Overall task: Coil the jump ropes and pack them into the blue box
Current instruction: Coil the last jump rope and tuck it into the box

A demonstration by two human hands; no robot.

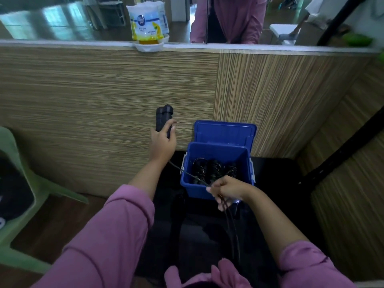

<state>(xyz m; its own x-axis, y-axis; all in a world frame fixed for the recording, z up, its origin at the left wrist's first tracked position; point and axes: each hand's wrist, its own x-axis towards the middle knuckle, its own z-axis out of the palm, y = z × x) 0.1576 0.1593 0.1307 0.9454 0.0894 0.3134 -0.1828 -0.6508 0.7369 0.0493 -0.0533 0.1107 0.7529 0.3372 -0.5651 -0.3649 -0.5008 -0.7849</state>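
Beside the blue box (218,159), to its left and a little farther off, two black handles (164,116) were gripped side by side in the left hand (163,142), fingers curled round them. From that hand a thin black cord (187,173) was stretched across the box's near-left corner to the right hand (226,190), where it was pinched between fingertips, the slack being left to hang down toward the dark floor. Inside the box, with its lid (225,132) stood open at the far side, several coiled ropes (214,169) were already packed. Trouble could be expected from the taut cord: it might be snagged on the box rim or caught in the packed coils, so that they were dragged out. The hanging slack could be tangled or trodden on, and loops might be lost if the pinch were loosened.
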